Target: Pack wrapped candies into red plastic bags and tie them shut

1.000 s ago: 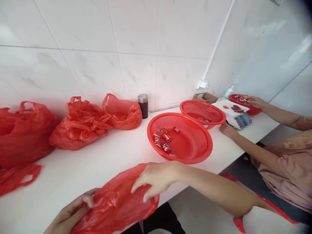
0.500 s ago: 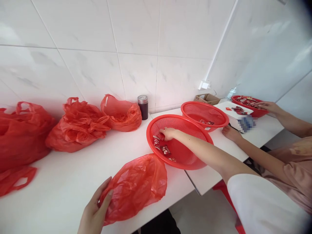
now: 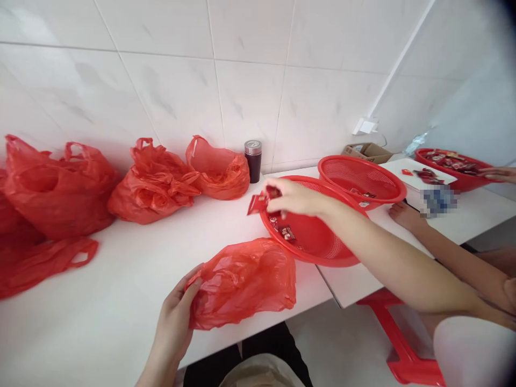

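Beyond a thin red plastic bag (image 3: 245, 285), pinched by the left hand (image 3: 177, 314) and extended rightward, glossy red packets (image 3: 256, 205) are pinched by the right hand (image 3: 296, 198).

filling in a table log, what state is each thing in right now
Near bag, crumpled, held
Left hand, gripping that bag
Near basket, a few packets inside
Right hand, holding red packets at that basket
Middle basket, a few packets inside
Far basket, heaped with packets
Flask, upright, lid on
Cardboard box, top open
Bag beside flask, mouth open
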The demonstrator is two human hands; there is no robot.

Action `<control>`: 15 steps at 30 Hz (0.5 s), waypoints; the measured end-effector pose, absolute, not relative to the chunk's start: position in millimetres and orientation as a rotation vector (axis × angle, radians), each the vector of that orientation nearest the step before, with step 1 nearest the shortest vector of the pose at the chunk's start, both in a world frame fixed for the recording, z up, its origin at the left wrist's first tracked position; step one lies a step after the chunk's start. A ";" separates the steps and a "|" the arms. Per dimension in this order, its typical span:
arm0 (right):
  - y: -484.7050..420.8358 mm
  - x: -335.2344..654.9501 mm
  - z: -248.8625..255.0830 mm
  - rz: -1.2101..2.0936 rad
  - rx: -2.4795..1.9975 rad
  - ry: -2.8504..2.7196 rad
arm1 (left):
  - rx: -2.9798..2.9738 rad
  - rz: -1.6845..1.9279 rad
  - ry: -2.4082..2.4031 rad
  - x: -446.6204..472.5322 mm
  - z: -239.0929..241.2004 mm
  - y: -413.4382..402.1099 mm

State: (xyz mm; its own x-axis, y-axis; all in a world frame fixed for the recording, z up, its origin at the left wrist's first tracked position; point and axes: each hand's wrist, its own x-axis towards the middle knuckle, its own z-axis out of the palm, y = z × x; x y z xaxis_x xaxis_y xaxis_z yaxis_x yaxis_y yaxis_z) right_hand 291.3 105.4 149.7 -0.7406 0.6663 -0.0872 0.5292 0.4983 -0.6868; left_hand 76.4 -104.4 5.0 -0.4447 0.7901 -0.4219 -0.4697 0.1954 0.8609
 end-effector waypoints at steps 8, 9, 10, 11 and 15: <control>4.0 224.9 46.5 0.563 -1.152 -3.010 | 0.136 1.613 1.303 77.4 15.3 -116.7; 5.8 219.4 35.8 0.480 -1.208 -3.029 | 0.140 1.626 1.297 76.3 18.8 -120.0; 7.7 215.8 29.7 0.439 -1.239 -3.037 | 0.151 1.655 1.298 74.5 22.3 -123.1; 8.9 214.4 28.7 0.425 -1.252 -3.041 | 0.164 1.698 1.307 72.0 25.5 -125.9; 9.6 231.2 70.5 0.652 -0.895 -3.012 | 0.149 1.816 1.401 58.7 31.9 -131.4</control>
State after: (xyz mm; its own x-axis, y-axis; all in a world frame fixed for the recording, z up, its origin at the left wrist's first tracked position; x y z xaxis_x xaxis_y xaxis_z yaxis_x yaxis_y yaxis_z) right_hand 231.2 9.6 70.5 -0.8425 0.5090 -0.1765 0.5365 0.7624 -0.3619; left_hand 58.7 -131.4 31.9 -0.6577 0.6562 -0.3698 -0.5243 -0.0463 0.8503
